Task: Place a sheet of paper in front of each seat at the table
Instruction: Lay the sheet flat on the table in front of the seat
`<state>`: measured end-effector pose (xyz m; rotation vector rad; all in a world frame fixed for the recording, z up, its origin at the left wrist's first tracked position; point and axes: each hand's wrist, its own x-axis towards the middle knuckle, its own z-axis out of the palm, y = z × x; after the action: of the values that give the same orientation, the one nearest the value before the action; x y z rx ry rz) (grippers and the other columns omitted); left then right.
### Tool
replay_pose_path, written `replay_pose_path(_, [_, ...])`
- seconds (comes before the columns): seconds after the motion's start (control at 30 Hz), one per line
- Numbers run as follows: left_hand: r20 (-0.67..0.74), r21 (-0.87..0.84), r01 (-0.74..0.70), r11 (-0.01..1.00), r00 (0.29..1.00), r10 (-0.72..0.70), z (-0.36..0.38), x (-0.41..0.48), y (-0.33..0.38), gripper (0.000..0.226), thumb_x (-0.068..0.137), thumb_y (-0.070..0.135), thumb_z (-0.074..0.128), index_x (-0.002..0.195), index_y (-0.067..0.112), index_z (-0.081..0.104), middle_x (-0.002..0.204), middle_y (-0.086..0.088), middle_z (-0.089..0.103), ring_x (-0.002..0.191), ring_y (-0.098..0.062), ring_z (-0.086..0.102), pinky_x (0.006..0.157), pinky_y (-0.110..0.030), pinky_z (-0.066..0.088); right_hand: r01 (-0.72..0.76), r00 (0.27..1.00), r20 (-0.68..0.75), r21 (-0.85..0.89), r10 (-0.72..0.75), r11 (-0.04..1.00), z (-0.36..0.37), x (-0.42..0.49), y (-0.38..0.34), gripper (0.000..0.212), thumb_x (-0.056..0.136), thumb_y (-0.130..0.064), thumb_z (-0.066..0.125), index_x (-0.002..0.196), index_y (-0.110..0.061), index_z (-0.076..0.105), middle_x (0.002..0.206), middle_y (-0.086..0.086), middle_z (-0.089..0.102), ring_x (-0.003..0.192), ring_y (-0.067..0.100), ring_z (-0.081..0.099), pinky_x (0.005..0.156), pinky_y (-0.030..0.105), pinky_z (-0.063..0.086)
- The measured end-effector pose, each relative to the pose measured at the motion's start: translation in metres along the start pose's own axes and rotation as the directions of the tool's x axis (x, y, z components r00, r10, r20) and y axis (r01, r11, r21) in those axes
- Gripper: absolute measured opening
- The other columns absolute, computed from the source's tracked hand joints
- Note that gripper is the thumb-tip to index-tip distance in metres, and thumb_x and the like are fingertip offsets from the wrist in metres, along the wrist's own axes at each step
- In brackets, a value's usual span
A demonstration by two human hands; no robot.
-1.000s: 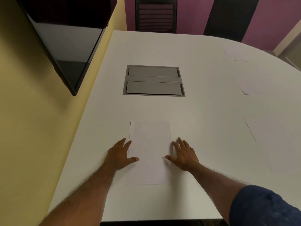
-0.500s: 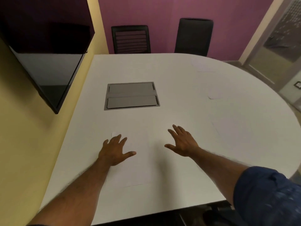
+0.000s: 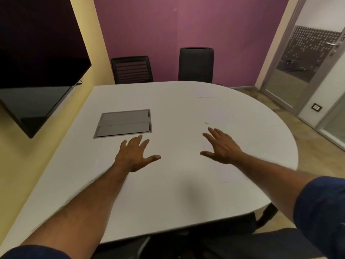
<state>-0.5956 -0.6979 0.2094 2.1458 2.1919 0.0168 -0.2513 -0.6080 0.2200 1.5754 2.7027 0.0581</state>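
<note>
Both hands, left (image 3: 134,154) and right (image 3: 222,148), hover with fingers spread, gripping nothing, above the tabletop (image 3: 168,193); a sheet (image 3: 204,91) beyond them fronts the far chair (image 3: 196,64).

Purple wall (image 3: 186,25) behind two dark chairs (image 3: 196,64), yellow wall (image 3: 89,34) left, seemingly glass door (image 3: 302,58) right.

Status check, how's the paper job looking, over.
Left hand open, empty. Right hand open, empty. Faint sheet before far chair; others too washed out. Nothing in the way.
</note>
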Motion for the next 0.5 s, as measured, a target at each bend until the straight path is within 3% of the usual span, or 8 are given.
replay_pose_path(0.27, [-0.011, 0.004, 0.077, 0.997, 0.997, -0.077, -0.01, -0.029, 0.143, 0.113, 0.066, 0.094, 0.005, 0.156, 0.027, 0.017, 0.166, -0.003, 0.007, 0.152, -0.02, 0.006, 0.121, -0.05, 0.003, 0.021, 0.999, -0.026, -0.015, -0.021, 1.0, -0.029, -0.079, 0.113, 0.088, 0.089, -0.074, 0.038, 0.157, -0.022, 0.018, 0.167, 0.009, 0.01, 0.152, 0.03, 0.013, 0.12, 0.046, 0.021])
replay_pose_path(0.5, [-0.023, 0.053, 0.057, 0.997, 0.998, -0.056, -0.013, -0.035, 0.222, 0.114, 0.066, 0.093, 0.002, 0.156, 0.025, 0.017, 0.166, -0.004, 0.007, 0.152, -0.021, 0.006, 0.121, -0.052, 0.003, -0.024, 0.999, -0.025, -0.005, 0.024, 1.0, -0.024, -0.143, 0.162, 0.088, 0.089, -0.074, 0.035, 0.158, -0.023, 0.014, 0.167, 0.008, 0.007, 0.153, 0.029, 0.011, 0.12, 0.044, 0.02])
